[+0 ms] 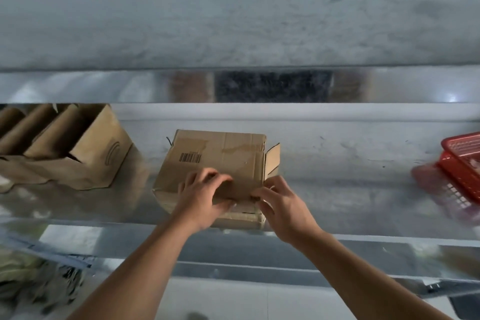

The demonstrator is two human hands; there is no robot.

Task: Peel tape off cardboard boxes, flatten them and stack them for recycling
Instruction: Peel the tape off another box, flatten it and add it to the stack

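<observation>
Fingers (207,174) of the left hand (205,197) curl over the near flap (235,189) of the small cardboard box (220,153), thumb tucked under, so this hand grips the flap. Bent fingers (261,193) of the right hand (284,208) pinch the same flap at its right end. I cannot tell if they hold tape or just cardboard. The box sits in the middle of the shiny metal table (337,184), just past both hands, with its long side running left to right. Both hands are about as near to it. The flap lies between them, so I think the next pull goes up and toward the person. The cardboard is brown, dull and a bit torn on top, with a black barcode (191,158). A side flap (272,160) sticks up on the right. More open boxes (85,148) stand to the left, and a red plastic basket (462,163) is far right.
</observation>
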